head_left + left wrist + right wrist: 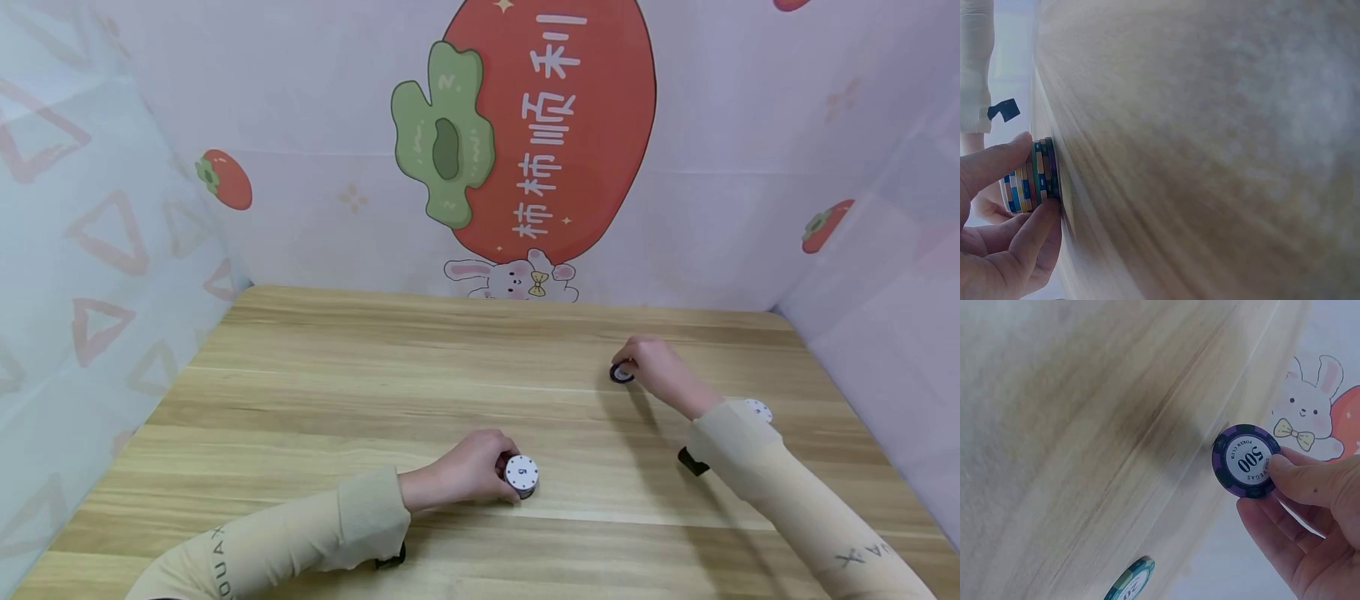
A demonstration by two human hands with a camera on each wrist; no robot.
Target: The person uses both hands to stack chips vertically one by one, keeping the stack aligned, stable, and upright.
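My left hand point(474, 467) holds a stack of poker chips point(521, 472) at the front middle of the table. A white chip marked 5 tops the stack; in the left wrist view the chip stack point(1034, 175) shows several coloured edges between thumb and fingers. Farther back on the right, my right hand point(662, 375) pinches one dark poker chip point(622, 373). The right wrist view shows this purple and black chip point(1246, 460) tilted up, its face reading 500.
A white chip point(759, 409) lies beside the right sleeve, partly hidden by it. In the right wrist view a green chip point(1131, 582) lies on the wooden table point(360, 375), cut by the frame edge. Printed cloth walls point(315, 225) enclose the back and sides.
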